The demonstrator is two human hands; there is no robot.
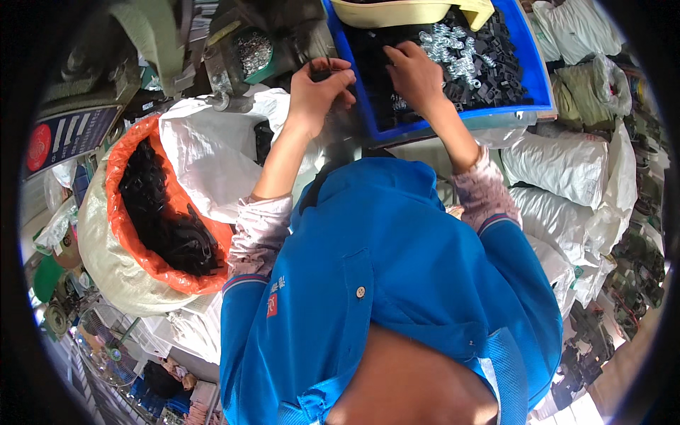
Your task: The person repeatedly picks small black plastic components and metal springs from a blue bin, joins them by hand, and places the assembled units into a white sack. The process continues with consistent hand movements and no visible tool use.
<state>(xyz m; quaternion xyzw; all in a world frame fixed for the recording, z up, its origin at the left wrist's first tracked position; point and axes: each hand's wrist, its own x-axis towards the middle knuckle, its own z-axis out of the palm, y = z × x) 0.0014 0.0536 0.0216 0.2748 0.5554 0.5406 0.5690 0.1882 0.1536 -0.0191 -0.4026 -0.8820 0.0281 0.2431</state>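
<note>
Both forearms extended forward, left hand (322,91) with fingers closed on a black part (320,74) just left of the blue tray (536,60), right hand (416,76) bent down inside it, grip unclear, beside metal fittings (445,44), a yellow bin (393,14) covering the tray's far side, an orange-lined sack (115,195) near the left forearm.

The left hand (322,91) is curled; the right hand (415,76) seems loosely bent.

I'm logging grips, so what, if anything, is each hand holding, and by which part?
The left hand holds a small dark piece, gripped part unclear. Whether the right hand holds anything can't be told.
</note>
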